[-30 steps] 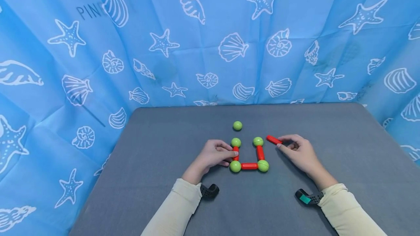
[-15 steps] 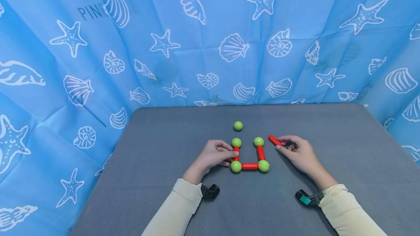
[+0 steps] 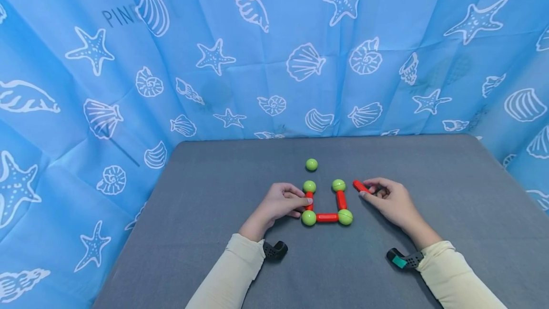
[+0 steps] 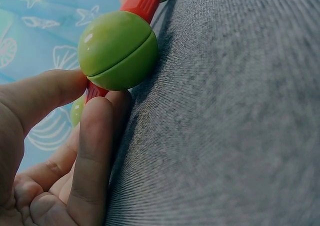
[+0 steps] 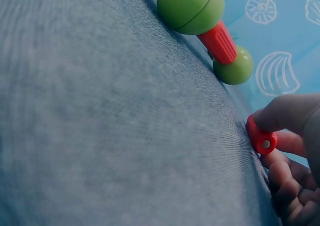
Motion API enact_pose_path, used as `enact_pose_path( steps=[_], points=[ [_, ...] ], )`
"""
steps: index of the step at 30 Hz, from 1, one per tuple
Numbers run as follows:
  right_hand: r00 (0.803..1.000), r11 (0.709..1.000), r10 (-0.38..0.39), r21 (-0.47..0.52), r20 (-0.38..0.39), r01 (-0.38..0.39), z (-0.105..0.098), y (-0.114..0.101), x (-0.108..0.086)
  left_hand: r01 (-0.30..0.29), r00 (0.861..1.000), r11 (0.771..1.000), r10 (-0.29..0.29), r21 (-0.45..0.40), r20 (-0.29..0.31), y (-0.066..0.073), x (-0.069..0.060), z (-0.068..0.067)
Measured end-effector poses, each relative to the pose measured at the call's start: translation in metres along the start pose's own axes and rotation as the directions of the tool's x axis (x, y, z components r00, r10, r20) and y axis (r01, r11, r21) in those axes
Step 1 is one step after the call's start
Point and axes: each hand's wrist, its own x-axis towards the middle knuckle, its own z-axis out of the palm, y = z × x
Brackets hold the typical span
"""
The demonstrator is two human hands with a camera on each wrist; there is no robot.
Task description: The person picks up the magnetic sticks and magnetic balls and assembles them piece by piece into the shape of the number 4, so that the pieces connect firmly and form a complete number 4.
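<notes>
My left hand (image 3: 279, 202) pinches the left red rod (image 3: 309, 200) of a U-shaped build between thumb and fingers. Green balls (image 3: 309, 218) join the red rods at the corners and cap both far ends. In the left wrist view, the near green ball (image 4: 118, 50) sits just past the thumb tip. To the right of the build, my right hand (image 3: 392, 199) holds a separate red rod (image 3: 360, 185) by thumb and fingers. That rod (image 5: 261, 136) shows a silvery round end in the right wrist view and lies at the cloth surface, apart from the build.
A loose green ball (image 3: 311, 164) lies behind the build. The grey cloth-covered table (image 3: 214, 170) ends at a blue curtain (image 3: 257, 61) with sea-shell prints. Black bands (image 3: 275, 251) sit on both wrists.
The loose red rod in my right hand has shifted slightly right, away from the build, and turned a little. My left hand and the build have stayed in place.
</notes>
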Motion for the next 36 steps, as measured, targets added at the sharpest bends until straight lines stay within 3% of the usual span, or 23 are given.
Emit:
enact_pose_path(
  steps=[11,18,23,30,36],
  points=[
    [1.0,0.996,-0.006,-0.092,0.03,0.009,0.003,-0.008,0.0,-0.003,1.0,1.0,0.003,0.005,-0.011,0.0,-0.001,0.0],
    [0.999,0.996,0.02,-0.084,0.043,-0.016,0.003,-0.011,-0.001,-0.009,1.0,1.0,0.009,0.0,-0.005,0.0,-0.001,0.0],
    [0.991,0.998,0.061,-0.02,0.119,-0.059,-0.002,-0.016,-0.001,-0.004,1.0,1.0,0.004,0.01,-0.023,0.002,-0.003,0.001],
    [0.975,0.993,0.061,0.082,0.214,-0.08,-0.01,-0.026,-0.005,-0.014,0.999,1.0,0.015,0.015,-0.045,0.004,-0.005,0.003],
    [0.951,0.973,0.132,0.147,0.279,-0.179,-0.015,-0.037,-0.012,-0.02,0.999,1.0,0.021,0.024,-0.036,0.003,-0.005,0.002]
  ],
)
